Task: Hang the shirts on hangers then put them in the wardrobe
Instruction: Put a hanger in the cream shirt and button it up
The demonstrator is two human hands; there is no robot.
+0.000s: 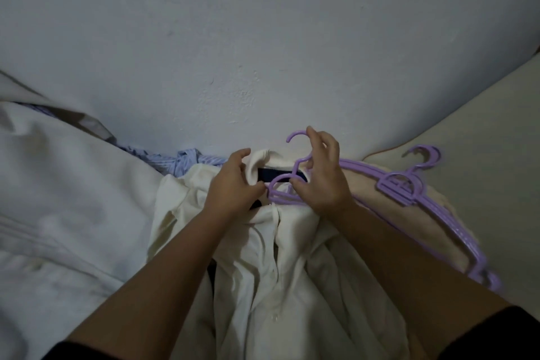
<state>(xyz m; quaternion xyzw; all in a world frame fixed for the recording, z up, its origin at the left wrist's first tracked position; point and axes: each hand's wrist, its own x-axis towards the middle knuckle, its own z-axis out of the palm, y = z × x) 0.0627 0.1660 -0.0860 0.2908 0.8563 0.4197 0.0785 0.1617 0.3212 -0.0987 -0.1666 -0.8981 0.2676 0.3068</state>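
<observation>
Bed (482,137), pale sheet: cream shirt (292,257) frame centre, purple hangers (409,187) right, striped blue shirt (187,159) centre-left, white cloth (58,184) left.

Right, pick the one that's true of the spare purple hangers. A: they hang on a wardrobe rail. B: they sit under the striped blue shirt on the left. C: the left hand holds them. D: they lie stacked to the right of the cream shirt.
D: the spare purple hangers lie stacked on the bed beside the cream shirt, on its right, while the left hand grips that shirt's collar.
</observation>
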